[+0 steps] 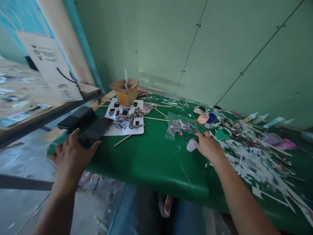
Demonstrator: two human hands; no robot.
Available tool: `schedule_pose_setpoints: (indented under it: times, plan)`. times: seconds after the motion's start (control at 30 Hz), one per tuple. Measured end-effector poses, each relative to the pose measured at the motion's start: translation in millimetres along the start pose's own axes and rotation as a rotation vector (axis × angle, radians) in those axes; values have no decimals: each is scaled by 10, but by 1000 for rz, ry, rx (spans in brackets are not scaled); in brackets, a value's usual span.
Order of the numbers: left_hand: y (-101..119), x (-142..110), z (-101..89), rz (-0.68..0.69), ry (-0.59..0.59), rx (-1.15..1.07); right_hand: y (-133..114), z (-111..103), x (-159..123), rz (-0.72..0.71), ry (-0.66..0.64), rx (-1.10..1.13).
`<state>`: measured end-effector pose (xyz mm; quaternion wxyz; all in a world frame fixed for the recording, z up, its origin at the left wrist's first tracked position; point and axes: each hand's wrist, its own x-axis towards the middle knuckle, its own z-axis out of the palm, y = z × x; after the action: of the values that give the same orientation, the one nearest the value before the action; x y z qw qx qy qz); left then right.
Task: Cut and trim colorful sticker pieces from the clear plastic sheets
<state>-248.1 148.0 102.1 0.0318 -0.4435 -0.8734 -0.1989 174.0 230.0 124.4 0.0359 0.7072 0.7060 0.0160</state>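
On the left, my left hand (72, 155) spans the near end of a dark smartphone (96, 130), thumb on one edge and index finger by the other. A black box-like case (77, 118) lies just behind it. My right hand (209, 147) is closed, its thumb on a small whitish rounded piece (191, 145) at the table surface; the exact kind is unclear. Beyond that hand lies a glittery, many-coloured cut-out figure (180, 126) on a clear plastic sheet. Another glittery figure (135, 116) rests on a white printed sheet (110, 130) with black shapes.
A small open cardboard box (127, 94) stands at the back of the green table (151, 156). Wooden sticks (156, 118), an open green paint pot (223, 133), paper scraps (244, 166) and glue bottles (274, 122) lie about. A paper bag (51, 65) stands on the left shelf.
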Motion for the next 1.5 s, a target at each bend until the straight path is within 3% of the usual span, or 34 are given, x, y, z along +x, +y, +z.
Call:
schedule_pose_setpoints:
  times: [0.07, 0.1, 0.23, 0.33, 0.43, 0.53, 0.73, 0.93, 1.17, 1.33, 1.5]
  plan:
    - [-9, -6, 31, -21, 42, -64, -266, -113, -52, -62, 144, 59]
    - [-15, -9, 47, -23, 42, -92, -453, -191, -66, -111, 148, 146]
    - [-47, -29, 91, -10, 14, -172, -1451, -484, -35, -422, -289, 489]
    - [-72, -49, 89, 39, 19, -168, -2229, -555, 66, -560, -526, 634]
    - [-86, -61, 73, 82, -3, -96, -2820, -529, 183, -571, -614, 595]
    - [-93, -61, 65, 96, -27, -63, -3163, -492, 265, -621, -540, 444]
    - [-87, -51, 79, 89, -4, -30, -3338, -440, 325, -577, -535, 432]
    - [-66, -51, 71, 65, 1, -83, -3405, -366, 392, -518, -704, 531]
    - [-63, -57, 100, 38, 30, -83, -3654, -394, 450, -491, -816, 414]
    - [-71, -37, 156, 9, 56, -93, -3747, -461, 398, -441, -726, 253]
    - [-69, -40, 191, -3, 96, -124, -3584, -528, 438, -411, -761, 405]
